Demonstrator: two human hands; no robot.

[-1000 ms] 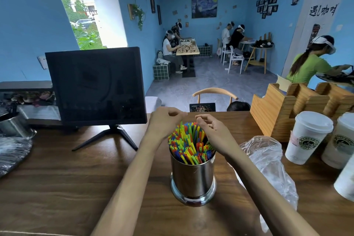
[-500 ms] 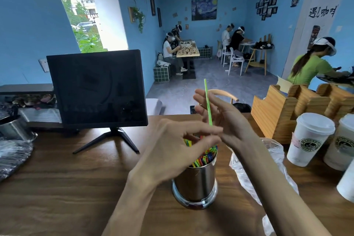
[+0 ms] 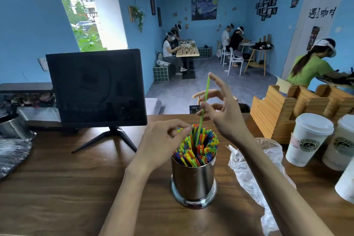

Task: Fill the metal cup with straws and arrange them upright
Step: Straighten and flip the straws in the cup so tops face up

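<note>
One wooden surface (image 3: 57,188) carries a black monitor (image 3: 95,86), a clear plastic bag (image 3: 254,174) and, near its middle, the metal cup (image 3: 193,182) packed with coloured straws (image 3: 197,149) standing upright. Right hand (image 3: 224,117) pinches a green straw (image 3: 204,105), its lower end among the others. Left hand (image 3: 161,142), fingers curled, touches the straw tops.

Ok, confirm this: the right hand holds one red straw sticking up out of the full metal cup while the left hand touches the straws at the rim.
Wrong on colour: the straw held by the right hand is green, not red, as the head view shows. The rest holds: it rises from the full metal cup, and the left hand touches the straws.
</note>
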